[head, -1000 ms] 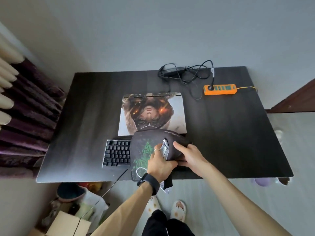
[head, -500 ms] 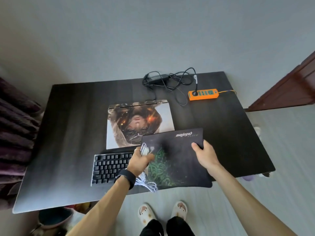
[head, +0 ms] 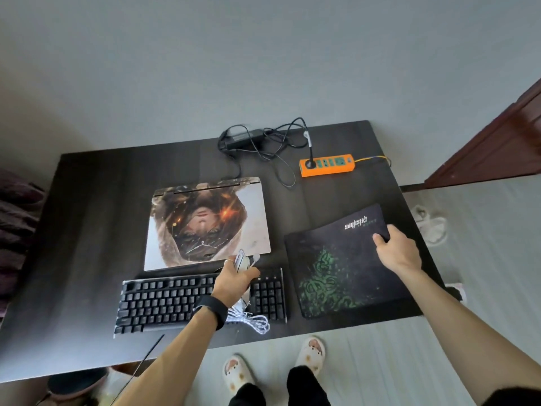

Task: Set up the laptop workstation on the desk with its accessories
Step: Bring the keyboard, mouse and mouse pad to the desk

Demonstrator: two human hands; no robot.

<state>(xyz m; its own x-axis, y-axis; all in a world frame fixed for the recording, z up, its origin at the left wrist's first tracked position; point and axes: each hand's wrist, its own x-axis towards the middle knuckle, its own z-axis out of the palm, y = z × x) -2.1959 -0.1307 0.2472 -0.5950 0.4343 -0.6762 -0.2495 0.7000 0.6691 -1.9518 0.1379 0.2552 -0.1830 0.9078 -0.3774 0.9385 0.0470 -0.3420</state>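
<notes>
Laptop: laptop (head: 207, 224) lay shut and flat at the middle of the desk (head: 87, 215), hinge to the far side. That probably left room in front of it for typing.
Keyboard: keyboard (head: 164, 303) sat just in front of the laptop, parallel to the near edge, where both hands could reach it.
Pad: mouse pad (head: 345, 268) lay flat just right of the keyboard and laptop, a little skewed, its near edge close to the desk edge.
Right hand: right hand (head: 398, 250) pinched the pad's far right corner, thumb on top and fingers curled round the edge. It was most likely squaring the pad into place.
Left hand: left hand (head: 234, 282) hung over the keyboard's right end, wrapped round what looked like a mouse (head: 243, 263).
Cable: white cable (head: 251, 320) dangled in loops below the wrist, over the keyboard's near edge.
Reason for hold: the mouse seemed to be kept up and clear until the pad was settled.
Charger: charger (head: 243, 136) and its tangled lead lay at the far edge behind the laptop. Whether the lead reached the laptop, I could not tell.
Strip: orange power strip (head: 328, 165) lay right of the charger, well apart from the pad, near enough for the lead.
Containers: none stood on the desk.
Strip's load: one black plug sat in the leftmost socket, and the other sockets looked free.
Below desk: a dark round thing (head: 76, 385) showed at lower left, too dim to say what it was or held.
</notes>
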